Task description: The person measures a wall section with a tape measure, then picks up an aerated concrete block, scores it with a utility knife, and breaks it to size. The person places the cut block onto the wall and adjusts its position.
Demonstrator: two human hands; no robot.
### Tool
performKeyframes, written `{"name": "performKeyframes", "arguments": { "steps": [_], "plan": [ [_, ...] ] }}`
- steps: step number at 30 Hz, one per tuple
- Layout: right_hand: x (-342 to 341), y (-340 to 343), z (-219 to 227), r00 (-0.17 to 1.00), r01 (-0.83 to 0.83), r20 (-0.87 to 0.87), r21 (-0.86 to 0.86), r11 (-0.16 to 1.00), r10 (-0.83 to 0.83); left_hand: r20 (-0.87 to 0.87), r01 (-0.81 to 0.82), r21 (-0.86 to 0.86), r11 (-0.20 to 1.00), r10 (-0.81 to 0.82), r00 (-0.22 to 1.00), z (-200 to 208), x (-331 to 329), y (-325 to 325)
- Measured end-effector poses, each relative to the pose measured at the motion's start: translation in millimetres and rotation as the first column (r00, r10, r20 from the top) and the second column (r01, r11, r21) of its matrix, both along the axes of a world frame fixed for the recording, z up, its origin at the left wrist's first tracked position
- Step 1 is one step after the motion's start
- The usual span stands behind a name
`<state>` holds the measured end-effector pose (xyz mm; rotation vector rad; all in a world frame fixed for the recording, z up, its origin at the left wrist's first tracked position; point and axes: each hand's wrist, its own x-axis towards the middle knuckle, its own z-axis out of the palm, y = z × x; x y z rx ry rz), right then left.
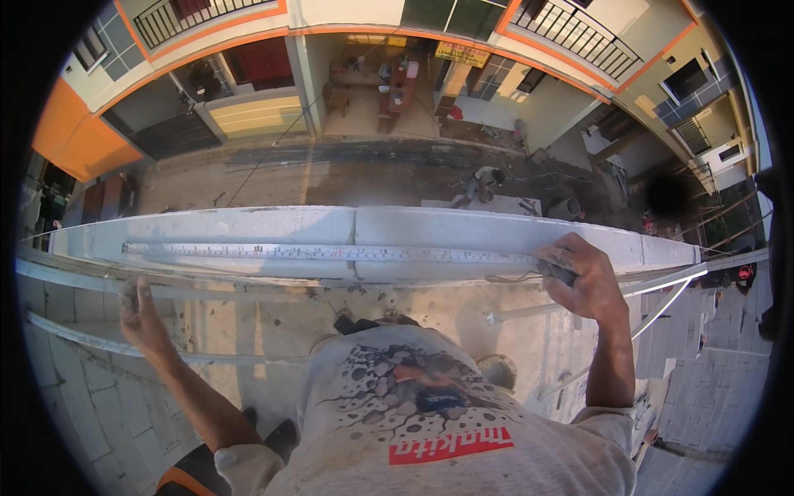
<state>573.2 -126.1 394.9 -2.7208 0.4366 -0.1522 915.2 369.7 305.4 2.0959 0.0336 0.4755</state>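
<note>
A tape measure's extended blade (364,251) lies along the top of a row of pale blocks (463,225). Wrapped around the dark tape case (557,269) at the blade's right end are the fingers of my right hand (585,277). A thin cord (511,279) loops out beside the case. My left hand (145,321) is just below the blade's free left end, apart from it, with fingers raised and nothing visible in them. A vertical joint (356,236) divides the blocks midway under the blade.
Pale metal bars (645,289) run on the near side of the wall, above a stained floor (430,302). Beyond and below, a person (481,183) crouches on the street near a bucket (566,208). Houses with orange trim (347,31) line the far side.
</note>
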Motion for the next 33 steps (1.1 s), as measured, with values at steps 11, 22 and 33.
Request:
{"name": "performKeyframes", "arguments": {
  "steps": [11, 22, 33],
  "plan": [
    [-2, -2, 3, 1.000, -0.001, 0.005, 0.021, 1.000, 0.001, 0.018, 0.034, -0.088, 0.995, -0.033, 0.999, -1, -5, -3],
    [-3, 2, 0, 1.000, -0.003, 0.027, -0.040, 0.999, 0.004, 0.005, -0.021, 0.017, 1.000, 0.021, 1.000, -4, 6, -3],
    [-4, 3, -3, 1.000, 0.023, 0.009, -0.062, 0.998, -0.023, 0.044, -0.035, 0.030, 0.999, 0.033, 0.998, -3, 15, 6]
  ]
}}
